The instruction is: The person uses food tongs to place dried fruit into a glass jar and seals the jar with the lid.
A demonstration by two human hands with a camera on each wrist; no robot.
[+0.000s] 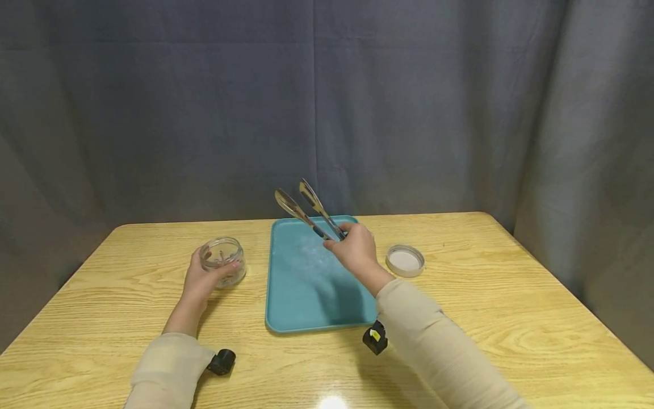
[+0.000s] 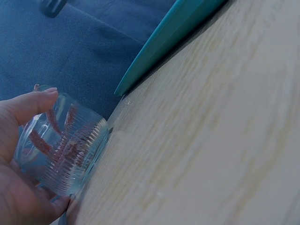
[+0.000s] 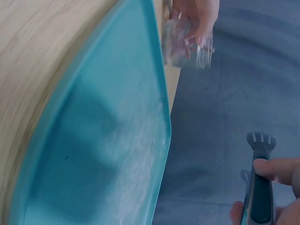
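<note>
My left hand (image 1: 202, 279) holds a clear glass jar (image 1: 236, 276) without its lid, upright on the table left of the tray. In the left wrist view the thumb lies near the jar's rim, with the other fingers around the far side and below. Several reddish-brown, rough-looking sticks (image 2: 40, 142) are inside the jar. Above the teal tray (image 1: 291, 301), my right hand (image 1: 359, 251) grips metal tongs (image 1: 302, 216) by dark teal handles (image 3: 261, 199). The tongs' arms stand apart, tips pointing up and away to the left, nothing between them.
A round lid (image 1: 405, 261) lies on the wooden table (image 1: 490, 301) just right of the tray. Whitish specks mark the tray's surface. Behind the table's far edge hangs a grey curtain (image 1: 214, 113).
</note>
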